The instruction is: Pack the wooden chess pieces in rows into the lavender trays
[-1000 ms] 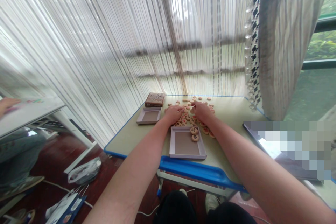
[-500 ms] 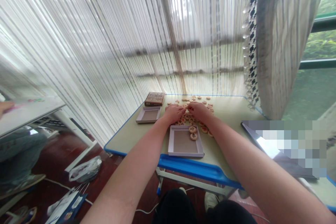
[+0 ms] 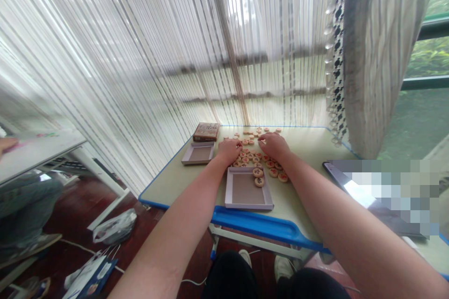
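Curtain (image 3: 140, 56), sheer and striped, hangs beyond a smooth, blue-edged table (image 3: 308, 159). On it stand a shallow, pale-walled near tray (image 3: 242, 191), a similar far tray (image 3: 201, 153) and a flat, patterned box (image 3: 206, 131). Left hand (image 3: 230, 150) and right hand (image 3: 275, 145) flank round, wooden-looking pieces (image 3: 272, 173), two at the near tray's back right corner. Left fingers sit together, right ones curve; whether either pinches anything, I cannot tell. The step looks like handling loose pieces; the next move calls for light fingertips.
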Action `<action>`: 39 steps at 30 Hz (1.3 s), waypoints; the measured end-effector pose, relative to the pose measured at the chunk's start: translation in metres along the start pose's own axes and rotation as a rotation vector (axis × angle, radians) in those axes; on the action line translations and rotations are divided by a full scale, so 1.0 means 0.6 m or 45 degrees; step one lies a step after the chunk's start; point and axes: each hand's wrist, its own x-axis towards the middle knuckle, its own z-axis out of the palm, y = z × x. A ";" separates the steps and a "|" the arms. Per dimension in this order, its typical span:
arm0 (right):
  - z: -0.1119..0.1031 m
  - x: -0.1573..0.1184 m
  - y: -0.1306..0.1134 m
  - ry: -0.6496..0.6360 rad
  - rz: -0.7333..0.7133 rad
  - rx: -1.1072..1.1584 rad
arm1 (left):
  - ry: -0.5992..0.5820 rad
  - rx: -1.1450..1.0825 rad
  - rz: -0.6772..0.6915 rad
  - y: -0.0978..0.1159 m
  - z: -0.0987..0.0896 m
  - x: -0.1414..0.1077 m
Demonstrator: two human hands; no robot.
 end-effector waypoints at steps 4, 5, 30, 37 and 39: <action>-0.005 -0.003 -0.023 -0.198 -0.151 0.000 | 0.047 -0.149 -0.043 -0.004 0.006 0.004; -0.003 -0.003 -0.026 -0.230 -0.174 0.006 | 0.062 -0.187 -0.039 -0.005 0.008 0.005; 0.012 -0.005 0.026 0.007 0.231 0.005 | 0.114 -0.201 0.092 -0.006 -0.003 0.001; 0.010 -0.009 0.008 -0.071 -0.033 -0.032 | 0.009 -0.192 0.100 -0.008 0.001 0.003; 0.009 -0.010 0.006 -0.039 -0.018 -0.042 | 0.056 -0.197 0.078 -0.010 0.002 0.004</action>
